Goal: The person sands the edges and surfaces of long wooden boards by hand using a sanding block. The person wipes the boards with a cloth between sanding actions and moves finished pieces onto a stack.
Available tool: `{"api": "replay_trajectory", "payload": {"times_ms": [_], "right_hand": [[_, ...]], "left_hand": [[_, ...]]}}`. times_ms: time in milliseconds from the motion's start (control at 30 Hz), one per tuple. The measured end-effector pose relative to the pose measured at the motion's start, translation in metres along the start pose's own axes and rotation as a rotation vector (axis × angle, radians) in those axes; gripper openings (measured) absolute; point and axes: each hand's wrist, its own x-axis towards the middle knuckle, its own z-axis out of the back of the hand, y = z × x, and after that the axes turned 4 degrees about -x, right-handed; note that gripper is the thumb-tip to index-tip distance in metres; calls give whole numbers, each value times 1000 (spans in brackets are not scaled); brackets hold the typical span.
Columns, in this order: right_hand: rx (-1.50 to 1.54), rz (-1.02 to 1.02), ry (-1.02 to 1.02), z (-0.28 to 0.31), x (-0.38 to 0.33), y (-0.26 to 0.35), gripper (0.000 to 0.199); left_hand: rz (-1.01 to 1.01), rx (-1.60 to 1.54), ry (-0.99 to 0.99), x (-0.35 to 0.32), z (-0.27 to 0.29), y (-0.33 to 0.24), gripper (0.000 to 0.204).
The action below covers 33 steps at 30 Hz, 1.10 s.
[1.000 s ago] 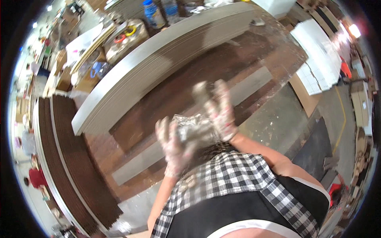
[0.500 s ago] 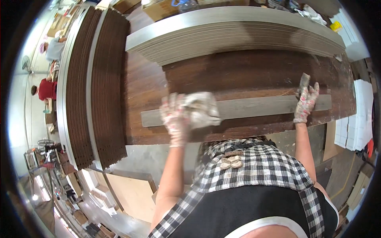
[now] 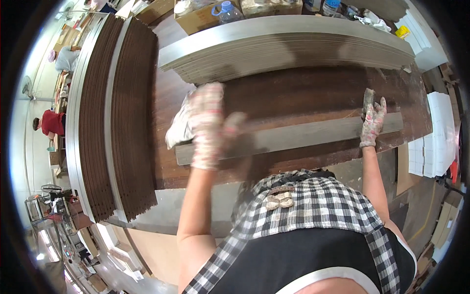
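Note:
My left hand (image 3: pixel 208 125), in a patterned glove, is blurred by motion over the left end of a long grey board (image 3: pixel 303 132). Its thumb stands apart, but the other fingers are smeared. A crumpled white cloth (image 3: pixel 180 126) shows at the hand's left edge, partly covered by it; whether the hand grips it cannot be told. On the right, my gloved right hand (image 3: pixel 373 126) rests over the board's right part. A small, worn grey flat piece (image 3: pixel 368 100) sticks up from between its thumb and fingers.
The board lies on a dark brown tabletop (image 3: pixel 303 90). A stack of grey boards (image 3: pixel 293 44) stands along the far side, and tall stacks of brown boards (image 3: pixel 132 112) on the left. A cardboard box (image 3: pixel 196 22) and a bottle (image 3: pixel 227 12) sit behind. Two people work far left.
The white cloth has moved left, from right of my left hand to its left side. My left hand has shifted slightly left and away from me. My right hand still holds the grey piece.

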Motion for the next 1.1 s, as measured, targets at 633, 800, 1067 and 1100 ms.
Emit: {"api": "replay_trajectory", "payload": {"times_ms": [633, 800, 1067, 1100], "right_hand": [[108, 156, 19, 27, -25, 94, 49], [48, 171, 80, 34, -28, 79, 49], [10, 191, 280, 16, -28, 66, 43], [14, 195, 300, 13, -27, 68, 42]], "left_hand": [[-278, 119, 456, -49, -51, -97, 49], [-146, -6, 372, -72, -49, -123, 63], [-47, -122, 489, -67, -82, -126, 81], [-34, -142, 475, -68, -82, -127, 82]]}}
